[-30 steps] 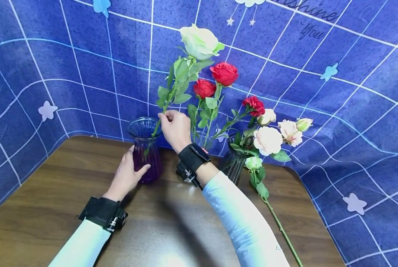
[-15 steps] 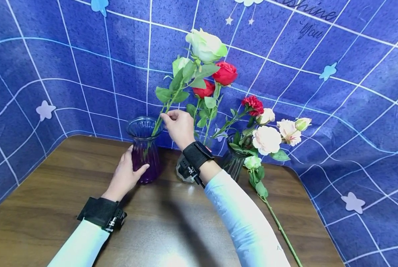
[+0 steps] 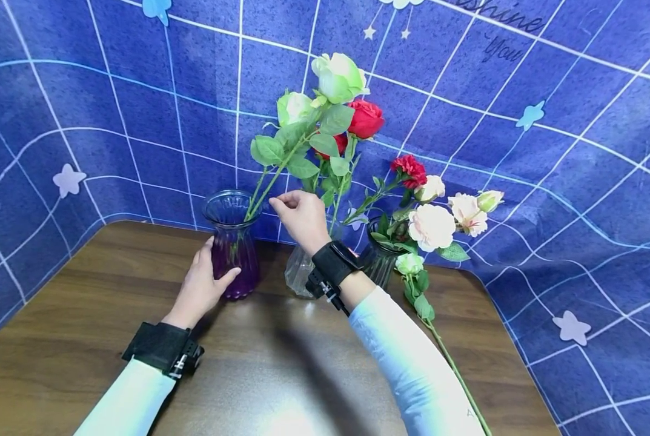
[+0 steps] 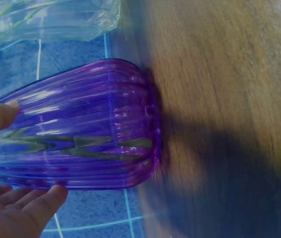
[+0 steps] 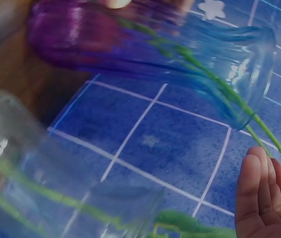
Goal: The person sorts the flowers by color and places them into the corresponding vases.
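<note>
A purple glass vase (image 3: 235, 254) with a bluish flared mouth stands upright on the table. My left hand (image 3: 198, 287) holds its lower body from the left, thumb in front; the left wrist view shows the thumb and fingers (image 4: 46, 203) on opposite sides. White-green roses (image 3: 340, 79) lean right out of it, their green stems (image 5: 210, 82) reaching down inside the glass. Close to the right of these stems, above the rim, is my right hand (image 3: 303, 218). Its fingertips look apart from the stems in the head view, with nothing pinched between them.
Right of it stands a clear vase (image 3: 298, 274) with red roses (image 3: 366, 118), partly behind my right wrist. A dark glass vase (image 3: 378, 266) holds pale pink flowers (image 3: 432, 227) and a red carnation (image 3: 409, 171). One white-green rose (image 3: 409, 264) lies along the table's right side.
My right hand has let go of the rose stem and moved right and slightly down. The rose heads have sunk and tilted farther right. My left hand stays on the vase.
</note>
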Tool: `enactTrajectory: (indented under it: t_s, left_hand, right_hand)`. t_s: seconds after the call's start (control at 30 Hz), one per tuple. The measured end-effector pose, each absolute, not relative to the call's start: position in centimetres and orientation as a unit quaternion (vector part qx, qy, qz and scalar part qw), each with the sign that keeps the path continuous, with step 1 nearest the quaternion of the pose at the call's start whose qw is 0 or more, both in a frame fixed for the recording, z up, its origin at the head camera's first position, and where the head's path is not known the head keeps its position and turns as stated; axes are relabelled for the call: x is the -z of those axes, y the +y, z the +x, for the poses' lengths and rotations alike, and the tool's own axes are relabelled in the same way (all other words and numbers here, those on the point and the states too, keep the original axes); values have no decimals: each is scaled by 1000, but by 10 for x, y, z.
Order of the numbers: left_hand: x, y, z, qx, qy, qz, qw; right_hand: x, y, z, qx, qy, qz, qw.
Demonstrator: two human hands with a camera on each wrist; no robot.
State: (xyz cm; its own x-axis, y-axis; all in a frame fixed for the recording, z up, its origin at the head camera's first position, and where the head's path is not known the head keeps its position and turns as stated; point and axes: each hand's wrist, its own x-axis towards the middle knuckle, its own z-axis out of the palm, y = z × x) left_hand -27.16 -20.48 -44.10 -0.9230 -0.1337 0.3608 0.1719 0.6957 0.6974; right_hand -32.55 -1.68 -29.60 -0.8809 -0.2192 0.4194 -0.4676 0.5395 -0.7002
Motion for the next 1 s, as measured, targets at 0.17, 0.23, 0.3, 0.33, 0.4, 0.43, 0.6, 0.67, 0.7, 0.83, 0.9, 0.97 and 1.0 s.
enactTrajectory:
  t_s: [0.17,0.23,0.3,0.33,0.4,0.43,0.6,0.67,0.7,0.83,0.9,0.97,1.0]
  left_hand:
    - [441,-205,-272,392,-899,-13,193]
    - [440,-205,-272,392,-899,-14,194]
    - [440,-205,-272,392,-898,-15,198]
    - [440,-205,-272,391,-898,-16,200]
    - [440,-205,-272,389,-899,-16,202]
    - [440,-205,-272,389,-899,-16,202]
    - [441,-205,-273,389,-899,-19,200]
    - [442,-204,-274,388,-899,-21,203]
    - [442,-204,-275,388,-898,-21,207]
    - [442,-203,-276,389,-897,-21,211]
    - [442,-204,-276,389,-897,-21,209]
    - [442,-205,-275,387,-898,-21,208]
    - [441,-205,-274,388,-898,-23,208]
  right_hand:
    - [305,5,-319,-399,-880,213,147]
    - [308,15,-316,-393,-881,214,153]
    - [310,26,-313,-391,-882,213,156]
    - [311,32,-312,-388,-883,212,159]
    - [312,43,-309,-378,-886,209,168]
    - [313,49,-307,-375,-887,208,170]
    - [323,82,-292,-380,-887,202,167]
    - [329,96,-284,-383,-886,202,166]
    - [332,103,-280,-380,-887,201,167]
    - [347,137,-268,-349,-903,179,177]
    - [353,156,-263,-334,-914,148,176]
    - [358,177,-258,-326,-923,109,171]
    - [361,186,-257,-324,-927,87,168]
